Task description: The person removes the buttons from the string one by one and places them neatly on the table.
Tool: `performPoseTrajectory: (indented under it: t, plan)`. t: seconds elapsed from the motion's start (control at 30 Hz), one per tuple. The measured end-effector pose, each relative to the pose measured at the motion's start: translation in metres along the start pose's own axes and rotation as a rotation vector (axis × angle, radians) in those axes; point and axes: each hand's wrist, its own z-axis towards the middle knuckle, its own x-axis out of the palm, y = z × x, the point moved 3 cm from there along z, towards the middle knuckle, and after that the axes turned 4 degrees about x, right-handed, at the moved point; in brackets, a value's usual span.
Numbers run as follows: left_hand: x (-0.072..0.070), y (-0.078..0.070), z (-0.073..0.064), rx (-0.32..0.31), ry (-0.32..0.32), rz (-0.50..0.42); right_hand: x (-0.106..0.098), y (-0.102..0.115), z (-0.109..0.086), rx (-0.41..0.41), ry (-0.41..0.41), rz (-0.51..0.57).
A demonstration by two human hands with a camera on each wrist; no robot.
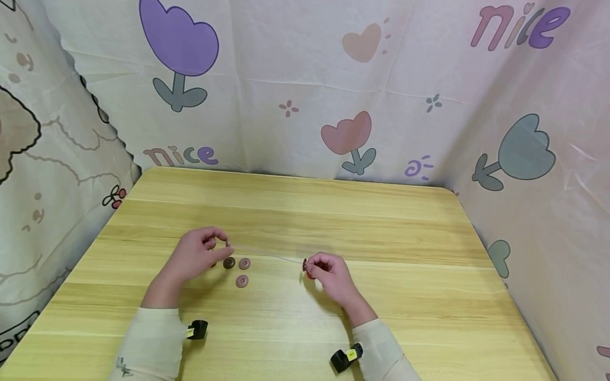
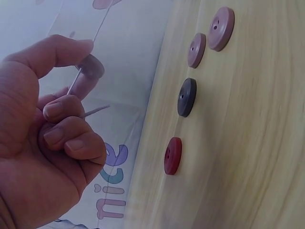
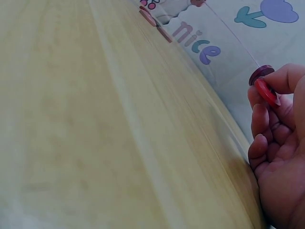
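My left hand (image 1: 197,256) pinches a dark greyish button (image 2: 93,67) between thumb and finger, with a thin white thread (image 2: 101,26) running by it and a loose tail near the curled fingers. The thread stretches across to my right hand (image 1: 332,275). That hand holds a bright red button (image 3: 267,93) and a dark red button (image 3: 261,73) close together at the thread's other end. Below the left hand, two pink buttons (image 1: 242,281), a dark brown button (image 1: 229,262) and a red button (image 2: 173,156) lie flat on the table; the left hand mostly hides the red one in the head view.
The wooden table (image 1: 305,211) has a pale printed cloth (image 1: 276,53) hanging behind it and at both sides. A small black camera is strapped to each sleeved wrist, one at the left sleeve (image 1: 157,338), one at the right sleeve (image 1: 383,346).
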Motion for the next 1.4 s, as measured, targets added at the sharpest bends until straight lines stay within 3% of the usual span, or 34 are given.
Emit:
performPoseTrajectory:
  t: [0.33,0.7,1.03,1.4]
  plan:
    - [-0.003,0.006,-0.002,-0.025,-0.012,-0.005,0.000,0.000,0.000,0.003,-0.006,-0.007]
    - [-0.009,0.008,-0.003,0.000,-0.048,0.083,0.000,-0.002,0.001,-0.016,-0.016,-0.026]
    - [-0.013,0.010,-0.005,-0.013,-0.058,0.104,0.005,0.030,-0.007,-0.004,0.005,-0.027]
    - [-0.018,0.013,-0.008,-0.026,-0.069,0.106,0.004,0.028,-0.007,0.004,0.001,0.009]
